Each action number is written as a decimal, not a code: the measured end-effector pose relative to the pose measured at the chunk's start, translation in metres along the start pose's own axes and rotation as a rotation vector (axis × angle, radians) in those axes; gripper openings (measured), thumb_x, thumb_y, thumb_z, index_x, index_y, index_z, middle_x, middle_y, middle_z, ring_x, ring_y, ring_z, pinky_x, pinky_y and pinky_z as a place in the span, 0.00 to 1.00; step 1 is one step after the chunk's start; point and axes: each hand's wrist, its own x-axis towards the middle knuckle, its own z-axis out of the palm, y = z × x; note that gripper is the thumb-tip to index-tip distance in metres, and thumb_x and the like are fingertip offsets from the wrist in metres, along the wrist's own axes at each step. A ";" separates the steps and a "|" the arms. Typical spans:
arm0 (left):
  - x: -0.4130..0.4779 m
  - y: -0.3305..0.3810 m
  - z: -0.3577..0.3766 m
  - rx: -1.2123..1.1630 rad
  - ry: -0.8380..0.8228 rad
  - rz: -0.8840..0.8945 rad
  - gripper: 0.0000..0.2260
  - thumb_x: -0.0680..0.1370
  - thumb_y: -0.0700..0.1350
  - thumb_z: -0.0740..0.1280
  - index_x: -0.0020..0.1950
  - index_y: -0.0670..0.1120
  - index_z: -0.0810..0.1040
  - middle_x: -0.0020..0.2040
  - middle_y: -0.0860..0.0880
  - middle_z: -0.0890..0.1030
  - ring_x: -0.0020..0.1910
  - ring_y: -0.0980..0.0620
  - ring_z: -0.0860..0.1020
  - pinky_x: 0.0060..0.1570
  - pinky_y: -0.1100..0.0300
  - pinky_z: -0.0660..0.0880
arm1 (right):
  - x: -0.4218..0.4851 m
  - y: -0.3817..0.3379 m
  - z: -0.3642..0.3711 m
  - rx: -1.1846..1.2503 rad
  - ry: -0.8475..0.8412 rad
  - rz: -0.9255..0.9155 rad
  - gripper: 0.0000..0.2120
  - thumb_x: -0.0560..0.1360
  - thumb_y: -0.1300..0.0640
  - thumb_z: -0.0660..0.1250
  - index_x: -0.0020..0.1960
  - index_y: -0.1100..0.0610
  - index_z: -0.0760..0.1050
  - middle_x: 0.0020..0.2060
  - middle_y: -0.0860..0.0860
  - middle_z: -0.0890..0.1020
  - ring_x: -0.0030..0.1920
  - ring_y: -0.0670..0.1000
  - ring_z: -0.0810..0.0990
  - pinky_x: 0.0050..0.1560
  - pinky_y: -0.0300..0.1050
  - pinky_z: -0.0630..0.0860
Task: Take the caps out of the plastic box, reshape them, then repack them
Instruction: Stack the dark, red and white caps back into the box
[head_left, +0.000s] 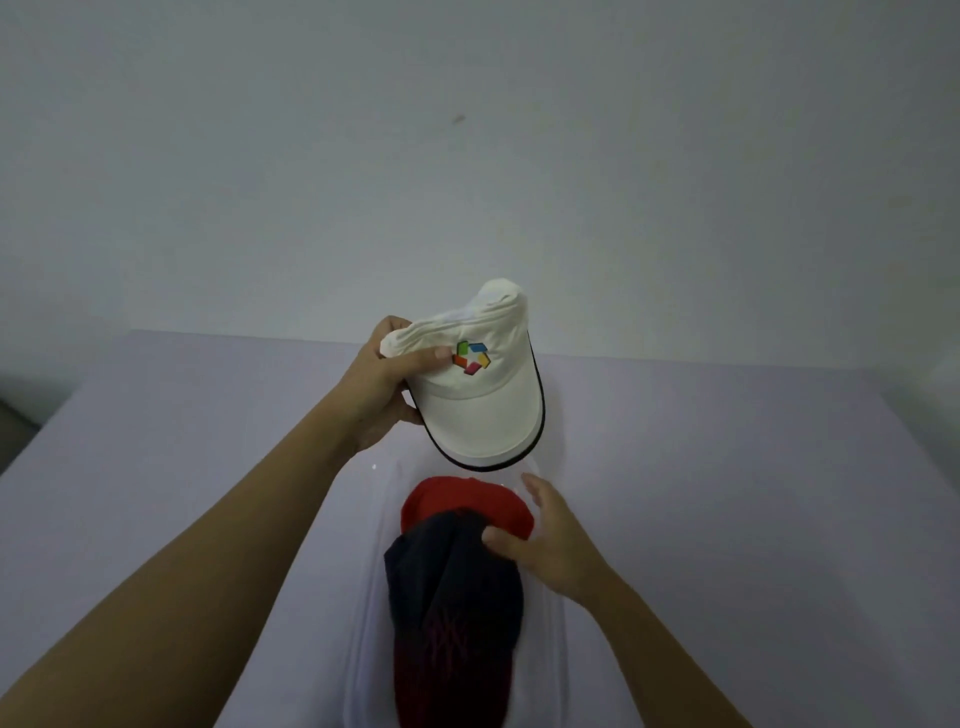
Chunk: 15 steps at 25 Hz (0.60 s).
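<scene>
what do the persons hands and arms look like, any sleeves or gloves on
The left hand and right hand are both bare: no gloves, rings or watch visible. The forearms are uncovered right to the frame's edge, so no sleeve shows.

Place: looking like a plain, bare indoor room; which kind, I cannot tell.
Wall (467, 130): rising blank, pale grey.
Table (727, 441): stretching lilac up to it.
</scene>
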 end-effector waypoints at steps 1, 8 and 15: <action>0.000 0.002 -0.007 0.002 0.007 0.019 0.19 0.69 0.43 0.73 0.53 0.46 0.66 0.62 0.39 0.76 0.62 0.37 0.75 0.46 0.29 0.74 | 0.004 -0.001 0.005 -0.150 -0.032 -0.002 0.61 0.52 0.26 0.68 0.75 0.53 0.50 0.74 0.51 0.58 0.73 0.50 0.59 0.69 0.47 0.62; 0.010 -0.008 -0.031 -0.046 -0.049 0.095 0.18 0.65 0.42 0.74 0.42 0.50 0.65 0.52 0.43 0.78 0.51 0.46 0.81 0.41 0.42 0.79 | 0.039 -0.010 0.012 -0.678 -0.109 0.094 0.67 0.52 0.22 0.66 0.76 0.55 0.41 0.75 0.56 0.57 0.74 0.57 0.58 0.72 0.60 0.54; 0.027 -0.030 -0.033 -0.013 -0.008 0.149 0.17 0.67 0.38 0.73 0.42 0.50 0.65 0.44 0.48 0.78 0.46 0.49 0.82 0.39 0.49 0.78 | 0.034 -0.004 0.013 -0.549 -0.101 -0.106 0.63 0.46 0.19 0.62 0.72 0.50 0.52 0.66 0.47 0.63 0.69 0.51 0.62 0.73 0.61 0.54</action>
